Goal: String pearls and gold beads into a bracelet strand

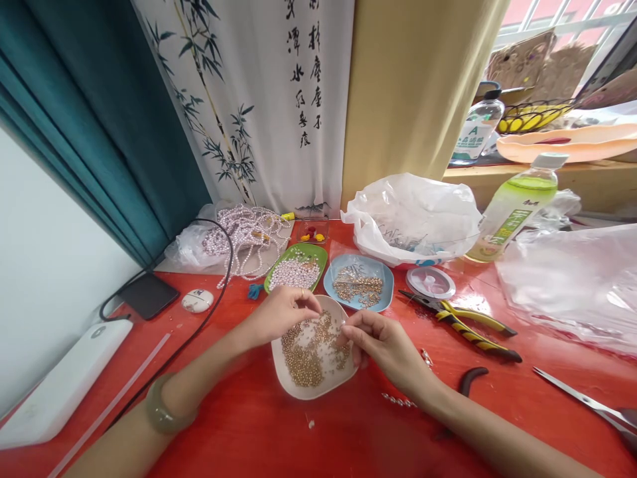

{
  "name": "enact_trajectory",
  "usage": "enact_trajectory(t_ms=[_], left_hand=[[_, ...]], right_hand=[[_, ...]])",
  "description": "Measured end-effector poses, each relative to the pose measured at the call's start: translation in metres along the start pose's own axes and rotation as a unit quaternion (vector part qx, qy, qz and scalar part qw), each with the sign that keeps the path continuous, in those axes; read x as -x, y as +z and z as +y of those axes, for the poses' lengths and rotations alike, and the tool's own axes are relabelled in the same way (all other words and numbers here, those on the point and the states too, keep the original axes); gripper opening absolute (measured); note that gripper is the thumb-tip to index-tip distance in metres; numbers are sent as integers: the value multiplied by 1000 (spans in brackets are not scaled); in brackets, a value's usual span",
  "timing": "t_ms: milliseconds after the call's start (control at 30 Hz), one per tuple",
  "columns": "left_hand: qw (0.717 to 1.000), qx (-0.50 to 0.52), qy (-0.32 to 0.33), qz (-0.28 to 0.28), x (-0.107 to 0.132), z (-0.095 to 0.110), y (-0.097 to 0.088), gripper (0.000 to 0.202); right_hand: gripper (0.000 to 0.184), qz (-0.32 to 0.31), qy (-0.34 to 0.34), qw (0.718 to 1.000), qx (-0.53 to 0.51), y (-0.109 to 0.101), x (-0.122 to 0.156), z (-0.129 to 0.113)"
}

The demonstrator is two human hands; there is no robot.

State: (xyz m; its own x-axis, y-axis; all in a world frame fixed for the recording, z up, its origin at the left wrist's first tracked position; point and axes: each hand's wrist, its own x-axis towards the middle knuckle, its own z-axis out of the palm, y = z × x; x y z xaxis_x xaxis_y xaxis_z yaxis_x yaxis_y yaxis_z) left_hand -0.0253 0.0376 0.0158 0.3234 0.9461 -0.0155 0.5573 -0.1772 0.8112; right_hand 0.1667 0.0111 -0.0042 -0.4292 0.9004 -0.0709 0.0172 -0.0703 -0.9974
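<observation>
My left hand [281, 312] hovers over the far left rim of a white dish [298, 388] that holds several small gold beads [308, 355]. Its fingers are pinched together on something too small to make out. My right hand [383, 345] rests at the dish's right rim, fingers also pinched on something tiny, perhaps a thin thread. The two pinches point toward each other above the beads. A pale green bangle [162, 408] sits on my left wrist.
Behind the dish stand a green dish of pearls [294, 271] and a blue dish of gold findings [358, 285]. Yellow-handled pliers [468, 325], a thread spool [430, 282], scissors [582, 398], a green bottle [515, 209], plastic bags and pearl strands [243, 239] lie around on the red table [249, 431].
</observation>
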Motion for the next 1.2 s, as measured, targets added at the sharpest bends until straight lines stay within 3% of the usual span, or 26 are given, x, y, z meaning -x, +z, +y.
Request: enact_trajectory(t_ms=[200, 400, 600, 1067, 1200], left_hand=[[992, -101, 44, -58, 4, -6, 5, 16], [979, -182, 78, -43, 4, -9, 11, 13], [969, -235, 72, -36, 5, -7, 14, 11], [966, -255, 9, -25, 7, -3, 19, 10], [982, -188, -7, -9, 5, -3, 21, 10]], right_hand=[[24, -2, 1, 1000, 11, 0, 0, 4], [23, -5, -2, 999, 34, -1, 0, 5], [21, -14, 0, 999, 30, -2, 0, 6], [23, -8, 5, 1000, 18, 0, 1, 5], [23, -5, 7, 1000, 14, 0, 1, 4]])
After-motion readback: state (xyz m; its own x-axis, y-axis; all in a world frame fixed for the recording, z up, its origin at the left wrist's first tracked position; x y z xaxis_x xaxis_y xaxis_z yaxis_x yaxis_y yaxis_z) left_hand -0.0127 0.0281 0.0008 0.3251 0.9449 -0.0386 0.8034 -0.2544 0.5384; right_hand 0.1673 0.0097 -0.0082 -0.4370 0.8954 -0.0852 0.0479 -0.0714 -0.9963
